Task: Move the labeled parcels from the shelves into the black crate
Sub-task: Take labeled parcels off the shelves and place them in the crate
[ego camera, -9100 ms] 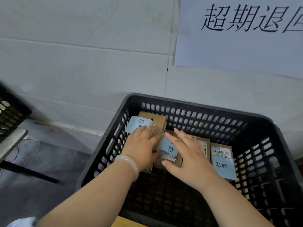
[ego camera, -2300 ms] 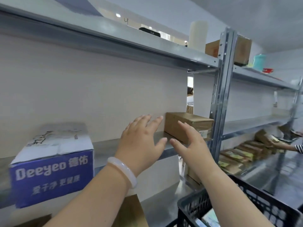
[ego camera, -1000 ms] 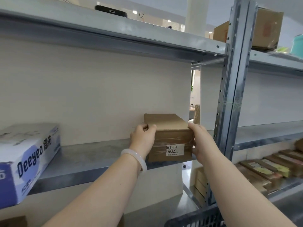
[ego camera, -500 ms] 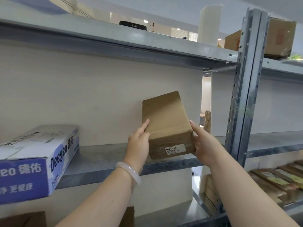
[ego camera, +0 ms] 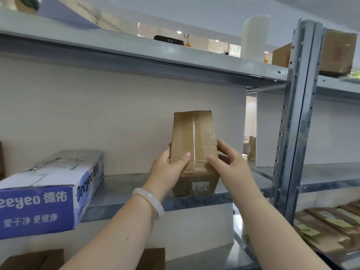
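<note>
The left hand (ego camera: 169, 169) and right hand (ego camera: 230, 165) are each gripping a lower side of the cardboard parcel (ego camera: 192, 137), holding it on end above the shelf (ego camera: 124, 185), probably so its label (ego camera: 200, 187) is facing the person.

blue box (ego camera: 39, 207) at 8 o'clock: "Deeyeo 德佑" and "爱干净 更健康". parcel (ego camera: 192, 137): white label (ego camera: 200, 187) at its 6 o'clock, "705", turned sideways.

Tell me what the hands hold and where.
Both hold the cardboard box at its lower half: left hand on the left edge, right hand on the right edge, thumbs on the taped face.
</note>
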`<state>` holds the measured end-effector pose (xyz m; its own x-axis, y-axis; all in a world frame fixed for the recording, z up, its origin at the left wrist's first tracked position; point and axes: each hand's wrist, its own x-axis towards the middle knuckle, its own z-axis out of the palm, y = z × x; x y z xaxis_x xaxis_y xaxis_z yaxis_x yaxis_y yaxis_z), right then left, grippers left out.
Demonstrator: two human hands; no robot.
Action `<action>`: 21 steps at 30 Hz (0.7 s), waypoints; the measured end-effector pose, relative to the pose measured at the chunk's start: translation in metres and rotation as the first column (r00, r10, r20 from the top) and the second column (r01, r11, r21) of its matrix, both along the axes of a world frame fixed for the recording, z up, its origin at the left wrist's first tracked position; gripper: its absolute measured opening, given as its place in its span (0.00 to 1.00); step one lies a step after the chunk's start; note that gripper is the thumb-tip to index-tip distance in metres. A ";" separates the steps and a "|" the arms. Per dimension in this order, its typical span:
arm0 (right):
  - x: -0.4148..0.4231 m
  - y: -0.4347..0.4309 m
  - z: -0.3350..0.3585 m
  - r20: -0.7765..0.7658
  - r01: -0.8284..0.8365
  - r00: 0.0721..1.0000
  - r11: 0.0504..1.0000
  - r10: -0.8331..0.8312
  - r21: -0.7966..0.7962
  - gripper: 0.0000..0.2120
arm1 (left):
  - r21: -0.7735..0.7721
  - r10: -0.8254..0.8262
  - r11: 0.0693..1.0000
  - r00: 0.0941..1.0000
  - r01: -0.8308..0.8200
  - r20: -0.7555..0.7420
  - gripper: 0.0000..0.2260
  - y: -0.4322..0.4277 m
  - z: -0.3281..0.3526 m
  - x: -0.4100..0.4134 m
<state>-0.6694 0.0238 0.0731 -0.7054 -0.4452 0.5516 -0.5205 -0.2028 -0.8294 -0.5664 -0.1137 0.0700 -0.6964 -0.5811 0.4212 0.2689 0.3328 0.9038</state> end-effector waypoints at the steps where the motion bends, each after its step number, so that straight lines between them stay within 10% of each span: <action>1: 0.004 -0.002 -0.002 -0.017 0.002 1.000 1.000 -0.002 -0.003 0.24 | -0.040 0.025 0.999 1.000 -0.026 -0.007 0.20 -0.003 -0.002 0.002; 13: 0.050 -0.026 -0.022 -0.412 0.038 0.911 0.998 -0.012 0.054 0.22 | -0.115 0.155 0.983 0.981 -0.141 0.116 0.57 -0.009 -0.002 0.022; 17: 0.048 -0.023 -0.020 -0.395 0.032 0.918 0.993 0.016 0.114 0.22 | -0.019 0.058 0.998 0.997 -0.057 0.059 0.48 -0.021 -0.012 0.022; 21: 0.027 -0.006 -0.011 -0.428 0.307 0.873 0.945 -0.234 0.110 0.27 | 0.089 -0.152 0.983 0.986 0.158 -0.068 0.15 -0.019 -0.014 0.032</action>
